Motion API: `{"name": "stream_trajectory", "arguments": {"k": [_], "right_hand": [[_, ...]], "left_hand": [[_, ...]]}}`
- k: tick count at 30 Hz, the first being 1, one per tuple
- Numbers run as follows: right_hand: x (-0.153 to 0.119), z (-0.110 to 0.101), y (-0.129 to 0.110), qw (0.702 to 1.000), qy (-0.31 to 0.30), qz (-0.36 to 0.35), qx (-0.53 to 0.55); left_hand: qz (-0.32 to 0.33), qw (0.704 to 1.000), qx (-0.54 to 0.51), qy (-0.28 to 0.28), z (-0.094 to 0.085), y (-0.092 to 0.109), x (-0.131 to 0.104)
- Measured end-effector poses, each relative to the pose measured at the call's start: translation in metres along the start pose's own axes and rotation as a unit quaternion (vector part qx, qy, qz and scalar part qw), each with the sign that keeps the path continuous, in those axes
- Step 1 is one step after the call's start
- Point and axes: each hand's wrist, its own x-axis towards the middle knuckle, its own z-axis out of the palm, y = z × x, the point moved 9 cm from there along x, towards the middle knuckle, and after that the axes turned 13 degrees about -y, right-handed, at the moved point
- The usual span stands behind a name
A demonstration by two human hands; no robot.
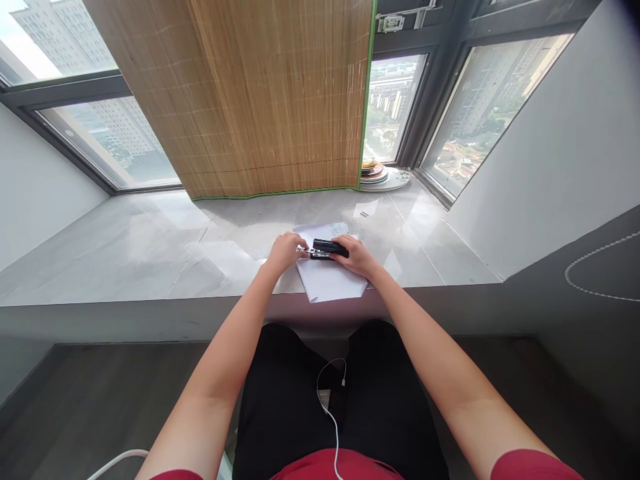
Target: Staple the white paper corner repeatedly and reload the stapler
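Note:
A black stapler (323, 248) lies on its side over white paper sheets (333, 280) on the window sill. My right hand (354, 253) is wrapped round the stapler's right end. At its left end, my left hand (288, 249) pinches a small silvery metal part (303, 250) that sticks out of the stapler. Whether that part is the sliding staple tray I cannot tell for sure. The sheets reach past the sill's front edge, and one near the back has faint writing on it.
A small slip of paper with staple strips (365, 214) lies behind my right hand. Stacked plates (375, 175) stand in the back right corner. A bamboo blind (275, 100) hangs before the window. A white cable (336, 427) runs over my lap.

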Motion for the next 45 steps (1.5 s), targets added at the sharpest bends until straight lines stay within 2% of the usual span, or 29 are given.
{"name": "stream_trajectory", "arguments": {"k": [2, 4, 6, 10, 13, 17, 20, 22, 26, 28, 29, 33, 36, 38, 41, 45], "right_hand": [[-0.001, 0.0, 0.002, 1.0, -0.001, 0.01, 0.006], [-0.001, 0.001, 0.003, 1.0, -0.008, 0.021, 0.011], [-0.001, 0.003, 0.004, 0.999, -0.017, 0.027, 0.011], [0.0, 0.006, 0.005, 0.999, -0.031, 0.018, 0.007], [0.001, 0.008, 0.01, 0.999, -0.034, 0.021, 0.004], [0.001, 0.006, 0.011, 0.999, -0.02, 0.023, -0.013], [0.001, 0.004, 0.004, 0.998, -0.008, 0.024, -0.055], [-0.002, -0.001, 0.002, 0.996, 0.016, 0.04, -0.082], [-0.023, -0.045, 0.015, 0.979, 0.171, 0.096, -0.048], [-0.039, -0.07, 0.029, 0.967, 0.224, 0.117, -0.02], [-0.045, -0.08, 0.036, 0.965, 0.229, 0.123, -0.021], [-0.063, -0.101, 0.057, 0.968, 0.183, 0.145, -0.095], [-0.071, -0.101, 0.071, 0.961, 0.159, 0.185, -0.128], [-0.07, -0.097, 0.073, 0.961, 0.148, 0.189, -0.134], [-0.062, -0.089, 0.067, 0.972, 0.124, 0.156, -0.127], [-0.057, -0.083, 0.06, 0.978, 0.089, 0.136, -0.129]], "left_hand": [[-0.04, 0.996, -0.054, 0.053, -0.001, -0.011, -0.015], [-0.083, 0.98, -0.146, 0.103, 0.004, -0.022, -0.031], [-0.102, 0.959, -0.225, 0.136, 0.013, -0.023, -0.043], [-0.066, 0.941, -0.282, 0.175, 0.026, 0.009, -0.045], [-0.033, 0.924, -0.342, 0.168, 0.034, 0.03, -0.037], [-0.027, 0.908, -0.39, 0.15, 0.035, 0.029, -0.034], [-0.047, 0.921, -0.362, 0.139, 0.028, 0.014, -0.032], [-0.091, 0.94, -0.292, 0.149, 0.02, 0.0, -0.029], [-0.228, 0.951, -0.139, 0.153, 0.016, -0.029, -0.023], [-0.258, 0.95, -0.107, 0.139, 0.02, -0.035, -0.018], [-0.26, 0.951, -0.102, 0.13, 0.023, -0.036, -0.015], [-0.249, 0.958, -0.109, 0.092, 0.032, -0.029, -0.006], [-0.236, 0.956, -0.142, 0.101, 0.03, -0.025, -0.007], [-0.213, 0.949, -0.202, 0.115, 0.028, -0.025, -0.007], [-0.183, 0.926, -0.306, 0.126, 0.029, -0.028, -0.007], [-0.191, 0.88, -0.416, 0.128, 0.042, -0.034, -0.005]]}}
